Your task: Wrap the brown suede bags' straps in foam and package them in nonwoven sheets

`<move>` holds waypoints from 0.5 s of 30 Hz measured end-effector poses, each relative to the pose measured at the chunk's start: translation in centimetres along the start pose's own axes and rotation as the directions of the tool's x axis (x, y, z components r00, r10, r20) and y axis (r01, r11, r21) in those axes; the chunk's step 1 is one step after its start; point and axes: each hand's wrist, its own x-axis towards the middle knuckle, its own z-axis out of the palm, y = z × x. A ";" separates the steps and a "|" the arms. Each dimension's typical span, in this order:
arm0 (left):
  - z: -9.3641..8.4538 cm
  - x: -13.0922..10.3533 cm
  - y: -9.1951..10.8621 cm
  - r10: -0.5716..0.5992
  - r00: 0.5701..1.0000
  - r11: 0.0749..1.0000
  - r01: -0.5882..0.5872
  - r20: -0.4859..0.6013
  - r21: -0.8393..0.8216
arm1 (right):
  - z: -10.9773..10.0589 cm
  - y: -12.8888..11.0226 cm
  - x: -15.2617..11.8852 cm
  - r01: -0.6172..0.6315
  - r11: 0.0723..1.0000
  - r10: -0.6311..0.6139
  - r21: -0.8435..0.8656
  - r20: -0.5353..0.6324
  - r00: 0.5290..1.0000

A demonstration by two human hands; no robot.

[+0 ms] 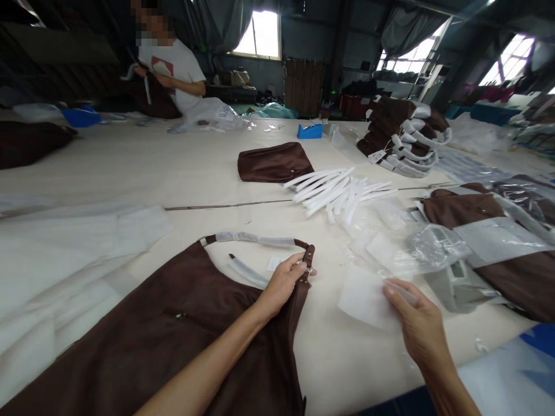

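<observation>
A large dark brown bag (173, 323) lies on the pale table (208, 167) in front of me. White wrapping (255, 238) covers the middle of its strap. My left hand (284, 280) grips the strap's end (309, 254) near a metal ring at the bag's right corner. Off to the right, my right hand (418, 318) pinches a thin, translucent white sheet (368, 297) between thumb and fingers, apart from the bag. A short wrapped strap piece (247, 271) shows inside the strap's loop.
White strips (329, 190) lie beyond the bag, beside a folded brown piece (275, 163). Clear plastic (433, 248) and wrapped brown bags (463, 208) are at right. Stacked bags (403, 136) and a blue dispenser (309, 132) stand farther back. A person (173, 69) works across the table.
</observation>
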 end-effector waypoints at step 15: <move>-1.8 -2.9 0.9 0.014 0.998 0.985 -0.025 -0.061 -0.170 | 14.5 -1.0 -1.0 -0.427 0.841 0.121 0.332 0.654 0.746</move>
